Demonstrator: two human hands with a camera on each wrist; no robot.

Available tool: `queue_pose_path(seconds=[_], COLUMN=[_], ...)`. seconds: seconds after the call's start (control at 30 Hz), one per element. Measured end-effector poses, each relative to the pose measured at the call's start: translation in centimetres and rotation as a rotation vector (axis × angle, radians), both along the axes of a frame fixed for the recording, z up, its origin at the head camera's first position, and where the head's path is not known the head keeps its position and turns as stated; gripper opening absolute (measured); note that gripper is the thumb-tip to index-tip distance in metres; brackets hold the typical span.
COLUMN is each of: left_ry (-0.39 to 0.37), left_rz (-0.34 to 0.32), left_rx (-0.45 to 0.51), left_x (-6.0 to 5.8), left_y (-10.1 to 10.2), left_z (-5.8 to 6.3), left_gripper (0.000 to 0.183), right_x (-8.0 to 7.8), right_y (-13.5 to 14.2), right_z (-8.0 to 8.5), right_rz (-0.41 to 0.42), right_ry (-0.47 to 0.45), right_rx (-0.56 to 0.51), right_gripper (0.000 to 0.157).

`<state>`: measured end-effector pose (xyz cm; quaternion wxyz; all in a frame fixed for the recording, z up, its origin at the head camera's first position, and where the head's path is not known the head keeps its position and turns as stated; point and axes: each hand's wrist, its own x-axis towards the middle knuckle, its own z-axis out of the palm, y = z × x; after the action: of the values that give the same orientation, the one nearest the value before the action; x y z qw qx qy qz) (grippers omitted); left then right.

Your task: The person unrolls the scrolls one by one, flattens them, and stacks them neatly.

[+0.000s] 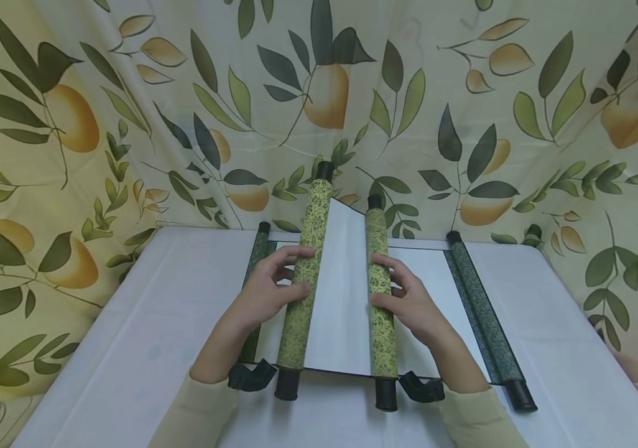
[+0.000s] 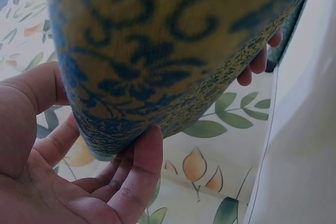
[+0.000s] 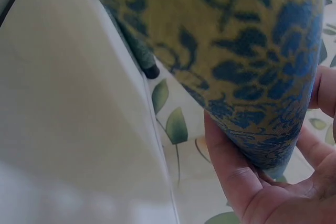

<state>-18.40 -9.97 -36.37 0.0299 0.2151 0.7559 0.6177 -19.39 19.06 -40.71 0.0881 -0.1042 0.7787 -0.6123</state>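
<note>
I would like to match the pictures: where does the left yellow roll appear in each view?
Head: left yellow roll just left of centre, in the left hand.
Left wrist: large, across the upper middle.
Right wrist: not visible; that is the right yellow roll.
Shared landmark: the leafy cloth.

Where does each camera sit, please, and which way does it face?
Head: on the head, facing forward and down at left roll and right roll; left hand, right hand, sleeves show.
Left wrist: worn there, facing left roll; left hand, distant fingertips show.
Right wrist: worn there, facing right roll; right hand shows.
Wrist views share leafy cloth.
</note>
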Motion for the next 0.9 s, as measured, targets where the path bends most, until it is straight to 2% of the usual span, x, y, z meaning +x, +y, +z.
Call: queue_pose_path(seconds=[0.27,0.9], left_ry=[0.023,0.017], left_rz=[-0.012,-0.013], left_rx=[0.023,0.015], left_x=[-0.02,0.05], left_y=[-0.11,-0.34], left_z=[0.01,0.09], left_gripper=[0.049,0.05], right_x=[0.01,0.06], right_y=[0.05,0.37], right_z=[0.06,0.12], right_rz=[0.001,0.002], right_ry=[0.013,0.003], right_rx=[0.005,-0.01], right_gripper=[0.071,0.071])
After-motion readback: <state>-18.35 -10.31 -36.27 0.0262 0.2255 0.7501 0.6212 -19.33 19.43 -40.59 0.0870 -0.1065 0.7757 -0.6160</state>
